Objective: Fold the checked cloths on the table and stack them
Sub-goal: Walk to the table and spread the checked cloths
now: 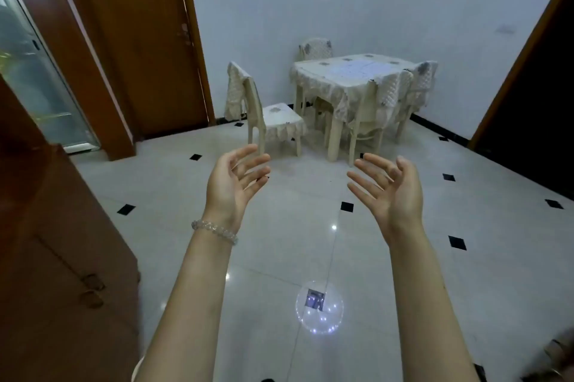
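Your two forearms reach out from the 6 o'clock edge, bare, over a glossy tiled floor (279, 245) with small black diamond insets. Left hand (231, 184): palm turned inward, fingers loosely spread and relaxed, holding nothing. A clear bead bracelet (214, 231) sits on that wrist. Right hand (393, 187): mirrors it, palm inward, fingers spread, holding nothing. Your hands are well apart from each other, with bare floor showing between them.

A round lamp reflection (320, 307) glints on the tiles at 6 o'clock, between your forearms.

Beyond your hands, at 12 to 1 o'clock, stands the counter (351, 71) against the far pale wall, draped in a cream lace cover. Its top shows a pale patch; whether checked cloths lie there you cannot tell from this range. Cream chairs stand around it, and one chair (273, 120) stands pulled out at 12 o'clock, just past your left fingertips in the view, with a lace cover hung on its back.

A brown wooden door (146, 40) stands at 10 to 11 o'clock. A dark wooden cabinet (56, 257) fills 8 o'clock.
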A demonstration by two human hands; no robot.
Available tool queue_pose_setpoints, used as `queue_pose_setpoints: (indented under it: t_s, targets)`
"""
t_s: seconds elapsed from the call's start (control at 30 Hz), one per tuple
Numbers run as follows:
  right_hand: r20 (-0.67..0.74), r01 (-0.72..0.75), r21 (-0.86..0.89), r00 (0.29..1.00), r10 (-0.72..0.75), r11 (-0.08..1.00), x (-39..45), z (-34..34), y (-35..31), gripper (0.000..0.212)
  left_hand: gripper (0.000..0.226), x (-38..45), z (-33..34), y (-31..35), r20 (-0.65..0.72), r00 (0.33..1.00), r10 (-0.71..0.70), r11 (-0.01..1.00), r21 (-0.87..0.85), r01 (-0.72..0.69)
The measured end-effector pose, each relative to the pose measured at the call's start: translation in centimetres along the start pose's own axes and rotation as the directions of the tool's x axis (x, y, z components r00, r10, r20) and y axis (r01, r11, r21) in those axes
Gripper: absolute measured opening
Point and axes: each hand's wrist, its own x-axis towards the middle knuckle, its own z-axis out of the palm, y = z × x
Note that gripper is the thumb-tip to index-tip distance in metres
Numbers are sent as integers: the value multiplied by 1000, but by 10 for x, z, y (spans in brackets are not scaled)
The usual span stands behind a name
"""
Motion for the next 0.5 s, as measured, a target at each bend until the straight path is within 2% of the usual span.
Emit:
queue_pose_setpoints:
  t_s: [0.23,0.5]
  targets:
    - [44,-8,-14,999,8,1000,77,57,23,46,38,92,-14,12,4,999,36,999,-13,-36]
    - [-8,77,30,997,-77,997,165,114,4,45,36,205,16,49,139,989,52,995,-96,-39]
